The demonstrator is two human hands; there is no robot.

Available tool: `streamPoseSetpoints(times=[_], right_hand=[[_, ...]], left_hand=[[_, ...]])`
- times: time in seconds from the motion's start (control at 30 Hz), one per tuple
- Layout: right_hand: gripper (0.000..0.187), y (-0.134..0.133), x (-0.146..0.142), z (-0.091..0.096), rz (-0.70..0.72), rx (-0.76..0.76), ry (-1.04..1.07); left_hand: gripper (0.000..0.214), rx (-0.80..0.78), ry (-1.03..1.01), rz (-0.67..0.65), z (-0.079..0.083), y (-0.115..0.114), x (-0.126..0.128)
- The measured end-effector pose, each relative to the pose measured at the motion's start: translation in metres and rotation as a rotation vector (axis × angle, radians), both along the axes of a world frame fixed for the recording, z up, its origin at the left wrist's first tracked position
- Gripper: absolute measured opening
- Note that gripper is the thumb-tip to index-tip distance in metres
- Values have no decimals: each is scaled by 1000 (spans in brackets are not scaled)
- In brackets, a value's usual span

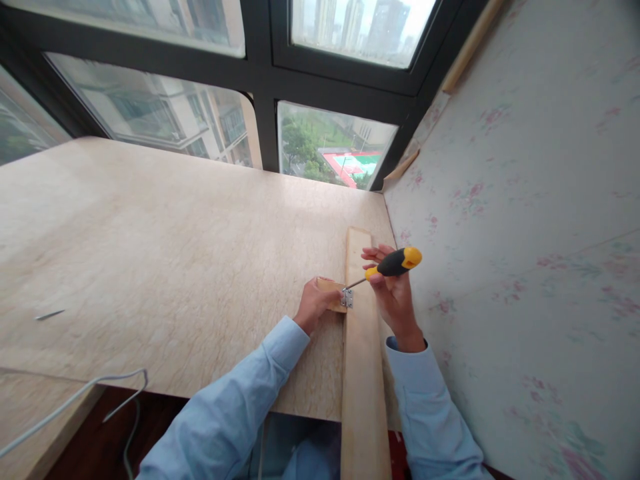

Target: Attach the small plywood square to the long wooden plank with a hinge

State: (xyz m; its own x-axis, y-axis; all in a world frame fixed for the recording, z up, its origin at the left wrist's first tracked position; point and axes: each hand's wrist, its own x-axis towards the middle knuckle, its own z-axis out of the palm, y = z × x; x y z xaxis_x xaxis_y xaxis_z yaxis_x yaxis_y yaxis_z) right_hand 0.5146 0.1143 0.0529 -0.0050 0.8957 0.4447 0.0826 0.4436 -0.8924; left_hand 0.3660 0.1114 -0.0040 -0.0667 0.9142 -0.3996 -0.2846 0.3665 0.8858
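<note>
One long pale wooden plank (364,373) is laid on the beige marbled countertop (175,253), one short tan wooden block (327,286) is pinched beside it by the left hand (315,305) (best kept flush), and one silver metal hinge (349,299), bridging both, is met by a yellow-and-black screwdriver (393,263), pinched by the right hand (397,300), best squared up.

The screwdriver (393,263), with a black and yellow handle and a thin metal shaft, slanted down leftward, its tip at the silver hinge (349,299). The hinge lay across the seam where the short wooden block (329,285), set crosswise, met the long board (364,353). The pale board overhung the near edge of the counter (175,253).
</note>
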Motion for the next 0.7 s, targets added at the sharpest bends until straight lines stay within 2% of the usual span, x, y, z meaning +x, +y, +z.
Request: streamPoseSetpoints(times=[0.1, 0.23, 0.4, 0.5, 0.63, 0.7], right_hand=[[62, -2, 1, 3, 135, -58, 64], [74, -4, 6, 4, 198, -91, 105], [69, -4, 8, 6, 198, -122, 99], [62, -4, 6, 5, 101, -112, 85], [54, -1, 5, -1, -158, -72, 14], [55, 0, 6, -4, -165, -51, -8]], left_hand=[[32, -14, -3, 6, 2, 0, 0], [31, -14, -9, 7, 3, 0, 0], [30, -10, 1, 3, 4, 0, 0], [29, -7, -11, -8, 3, -1, -1], [30, -7, -18, -10, 1, -1, 0], [30, -15, -10, -6, 1, 0, 0]])
